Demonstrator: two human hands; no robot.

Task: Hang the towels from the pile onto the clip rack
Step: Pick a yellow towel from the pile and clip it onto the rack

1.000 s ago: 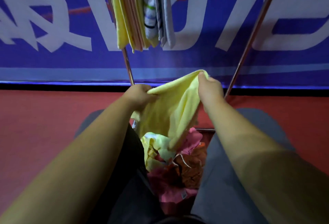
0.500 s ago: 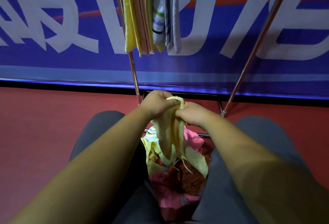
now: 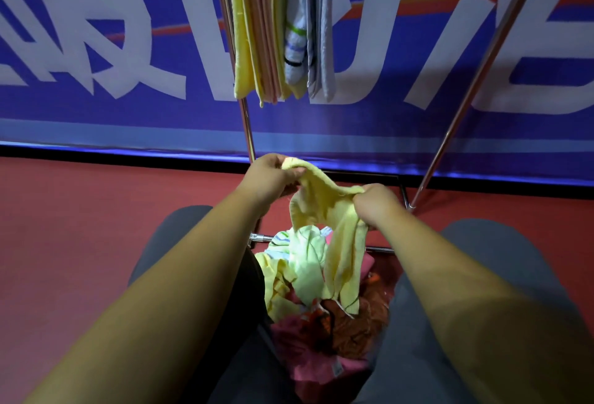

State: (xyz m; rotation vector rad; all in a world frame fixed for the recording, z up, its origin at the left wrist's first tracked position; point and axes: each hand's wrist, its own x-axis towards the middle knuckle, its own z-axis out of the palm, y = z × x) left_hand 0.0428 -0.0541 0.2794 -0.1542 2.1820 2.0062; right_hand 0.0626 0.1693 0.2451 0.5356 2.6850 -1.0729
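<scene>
A pale yellow towel [image 3: 334,230] hangs between my hands above the pile. My left hand [image 3: 268,175] pinches one end of its top edge, and my right hand [image 3: 376,202] grips the edge a short way to the right and lower. The pile of towels [image 3: 324,304], yellow, light green, pink and orange, lies on the floor between my knees. Several hung towels [image 3: 279,27], yellow, pink, striped white and grey, dangle from the rack above; its clips are out of view. The rack's left pole [image 3: 247,120] and slanted right pole [image 3: 463,98] run down to the floor.
A blue banner with large white letters [image 3: 128,50] covers the wall behind the rack. The red floor [image 3: 80,227] spreads to both sides. My knees in grey trousers [image 3: 482,259] flank the pile. The rack's low crossbar [image 3: 260,237] lies just beyond the pile.
My hands, bunched together on the towel half a second ago, have moved apart along its top edge, and the towel now spreads between them. One second ago it was held higher and wider.
</scene>
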